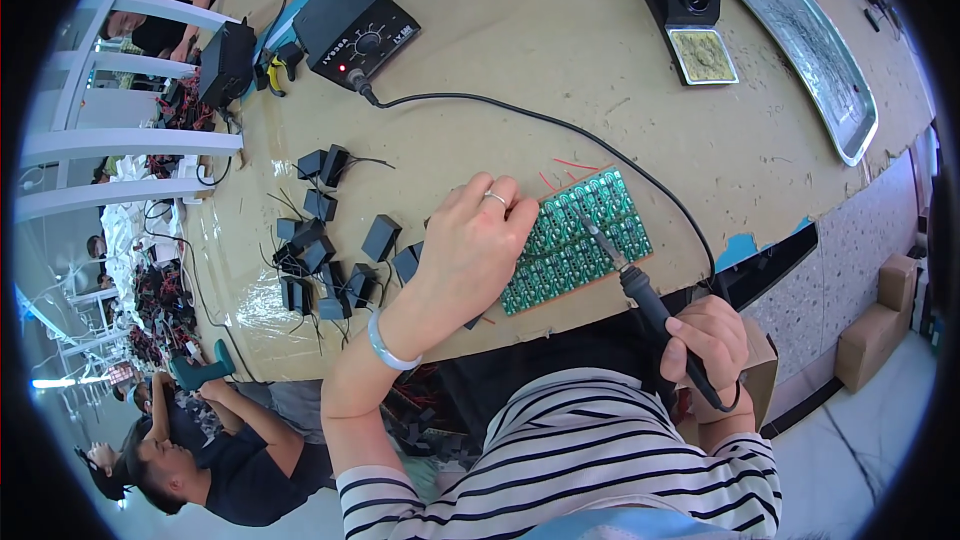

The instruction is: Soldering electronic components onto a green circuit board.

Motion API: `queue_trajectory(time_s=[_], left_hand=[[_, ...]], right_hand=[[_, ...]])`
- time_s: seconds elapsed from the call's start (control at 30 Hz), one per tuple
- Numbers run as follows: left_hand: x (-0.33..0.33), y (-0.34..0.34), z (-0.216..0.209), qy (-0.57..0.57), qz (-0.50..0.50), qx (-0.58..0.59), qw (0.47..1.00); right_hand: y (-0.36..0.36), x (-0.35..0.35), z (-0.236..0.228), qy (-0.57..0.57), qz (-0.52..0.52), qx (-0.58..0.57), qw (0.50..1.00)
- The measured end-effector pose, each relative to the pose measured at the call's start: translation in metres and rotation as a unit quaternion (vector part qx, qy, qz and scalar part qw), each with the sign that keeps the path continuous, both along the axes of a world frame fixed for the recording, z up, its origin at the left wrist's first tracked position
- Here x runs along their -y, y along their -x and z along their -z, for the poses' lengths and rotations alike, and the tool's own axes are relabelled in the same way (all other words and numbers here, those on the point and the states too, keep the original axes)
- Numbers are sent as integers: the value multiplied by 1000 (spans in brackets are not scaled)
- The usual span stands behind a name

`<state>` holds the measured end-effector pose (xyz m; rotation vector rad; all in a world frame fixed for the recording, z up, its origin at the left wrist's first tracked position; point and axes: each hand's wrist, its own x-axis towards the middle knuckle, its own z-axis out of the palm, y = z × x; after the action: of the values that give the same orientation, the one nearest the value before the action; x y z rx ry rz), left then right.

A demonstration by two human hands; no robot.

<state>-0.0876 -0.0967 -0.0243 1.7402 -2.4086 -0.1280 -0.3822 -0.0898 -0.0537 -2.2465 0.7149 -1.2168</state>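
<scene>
The left hand covers the left part of the green circuit board on the table, fingertips hidden (what they pinch, one cannot tell). The right hand wraps a soldering iron, its tip's contact unclear.

The board looks smooth and glossy, the iron matt plastic with a bare metal tip. The tray is shiny, smudged metal, the sponge rough — and the table matt and papery, scuffed, glossier toward its left. The shirt is cloth — the bangle smooth and polished.
</scene>
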Motion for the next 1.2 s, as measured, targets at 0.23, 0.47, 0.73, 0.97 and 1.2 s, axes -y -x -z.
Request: queue_trajectory(time_s=[0.23, 0.47, 0.73, 0.97, 1.2], left_hand=[[-17, 13, -22, 47, -17, -76, 996], [-34, 11, -3, 2, 39, -29, 999], [-27, 10, 4, 14, 0, -112, 994], [-23, 10, 7, 2, 3, -111, 994], [-20, 15, 7, 20, 13, -107, 994]], right_hand=[[6, -1, 0, -3, -3, 3, 1000], [5, -2, 0, -10, -17, -1, 1000], [2, -6, 7, -13, -47, 1, 999], [-4, -4, 11, -13, -52, 3, 999], [-6, -5, 11, 93, -81, -54, 991]])
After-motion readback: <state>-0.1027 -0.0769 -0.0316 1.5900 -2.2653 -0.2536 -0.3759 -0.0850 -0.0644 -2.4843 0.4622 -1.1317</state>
